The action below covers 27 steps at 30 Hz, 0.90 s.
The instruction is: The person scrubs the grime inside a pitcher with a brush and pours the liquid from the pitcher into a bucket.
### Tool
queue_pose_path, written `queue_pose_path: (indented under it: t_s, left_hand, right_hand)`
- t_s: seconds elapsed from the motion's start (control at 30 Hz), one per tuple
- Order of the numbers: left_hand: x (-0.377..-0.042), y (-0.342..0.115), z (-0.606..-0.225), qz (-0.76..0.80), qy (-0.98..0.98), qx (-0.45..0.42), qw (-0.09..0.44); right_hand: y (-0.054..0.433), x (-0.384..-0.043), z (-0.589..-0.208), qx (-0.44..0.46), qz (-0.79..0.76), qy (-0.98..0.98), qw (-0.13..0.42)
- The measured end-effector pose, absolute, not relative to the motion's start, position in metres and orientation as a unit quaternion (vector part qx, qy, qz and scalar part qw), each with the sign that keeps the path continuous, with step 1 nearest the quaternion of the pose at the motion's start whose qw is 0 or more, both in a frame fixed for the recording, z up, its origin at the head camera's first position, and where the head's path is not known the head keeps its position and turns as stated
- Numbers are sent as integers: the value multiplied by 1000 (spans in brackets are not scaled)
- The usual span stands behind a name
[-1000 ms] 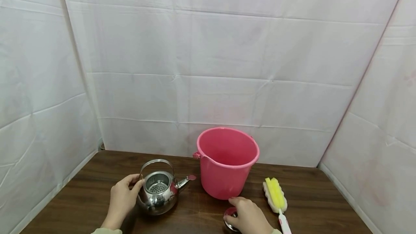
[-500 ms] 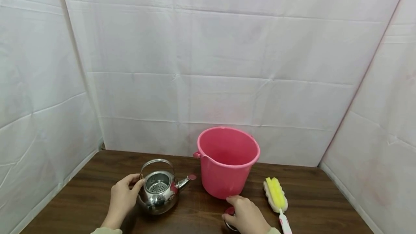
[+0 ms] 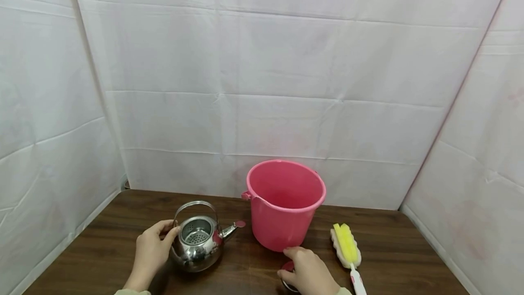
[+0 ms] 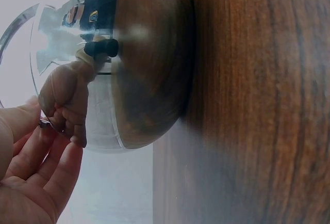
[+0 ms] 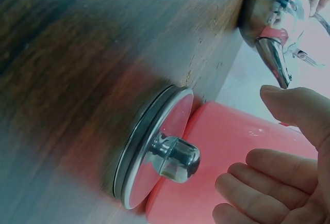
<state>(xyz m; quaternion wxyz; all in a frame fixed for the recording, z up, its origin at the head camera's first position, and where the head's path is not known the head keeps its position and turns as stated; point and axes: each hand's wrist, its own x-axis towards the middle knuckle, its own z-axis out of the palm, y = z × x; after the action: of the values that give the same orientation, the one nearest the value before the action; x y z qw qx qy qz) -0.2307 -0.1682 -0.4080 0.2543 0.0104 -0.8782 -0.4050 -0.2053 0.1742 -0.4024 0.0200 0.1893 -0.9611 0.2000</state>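
A shiny metal teapot (image 3: 198, 256) stands upright on the wooden table, its lid off and a perforated strainer (image 3: 196, 237) in its mouth. My left hand (image 3: 150, 248) pinches the lower end of its arched handle between thumb and fingers, on the side away from the spout. The round metal lid (image 5: 147, 172) lies knob up in front of the bucket. Over it hovers my right hand (image 3: 309, 270), hiding most of it in the head view. In the right wrist view, the fingers are loosely bent and apart from the knob (image 5: 180, 161).
A pink bucket (image 3: 282, 229) stands behind the lid, right of the teapot's spout. To the right lies a cleaning brush with a yellow and white sponge head (image 3: 347, 247) and a white handle (image 3: 357, 281). White sheeting (image 3: 262, 81) encloses the table's back and sides.
My right hand has drifted slightly left and away from me over the lid, with its thumb now covering more of it. The left hand and teapot stay as they were.
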Motion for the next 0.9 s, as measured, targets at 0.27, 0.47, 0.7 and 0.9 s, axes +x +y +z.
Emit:
queue_pose_path:
  t_s: [0.27, 0.47, 0.7, 0.9]
  left_hand:
    - [-231, -168, -406, -411, -877, 12, 248]
    - [-231, -168, -407, -418, -876, 14, 242]
    - [-230, -168, -407, -412, -878, 17, 245]
    - [-231, -168, -407, -413, -878, 19, 241]
  right_hand:
    - [172, -206, -403, 187, 199, -962, 22]
    - [170, -206, -403, 181, 203, -962, 14]
    - [168, -208, -401, 176, 204, -963, -5]
    - [167, -209, -400, 180, 196, -964, -4]
